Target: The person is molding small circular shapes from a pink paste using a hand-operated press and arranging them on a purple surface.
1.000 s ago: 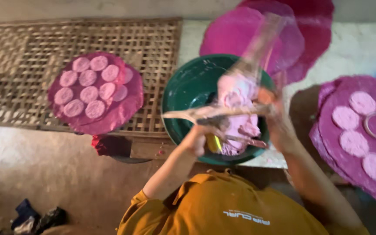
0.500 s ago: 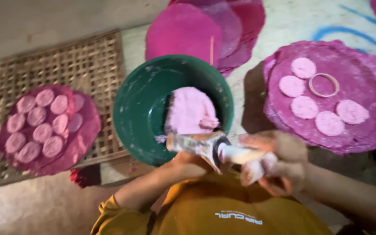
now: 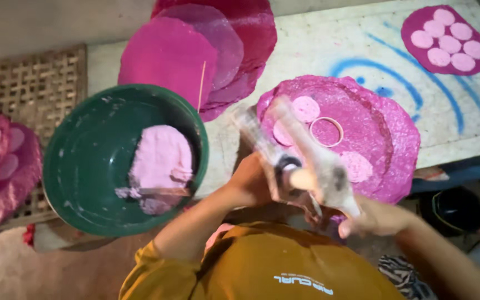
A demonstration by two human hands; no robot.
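Both hands busy w/ a clear piping bag point(image 3: 301, 155): left hand point(image 3: 254, 183) clenched round its middle, right hand point(image 3: 370, 219) gripping the end. Bag's just right of the green bowl point(image 3: 84, 166), over a pink mat point(image 3: 384, 133). 3 discs piped, room left; dough still in bowl.

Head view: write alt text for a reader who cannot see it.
Two hands, left hand and right hand, grip a blurred clear piping bag above a magenta sheet bearing pale pink discs and a ring. A green bowl of pink paste sits to the left.
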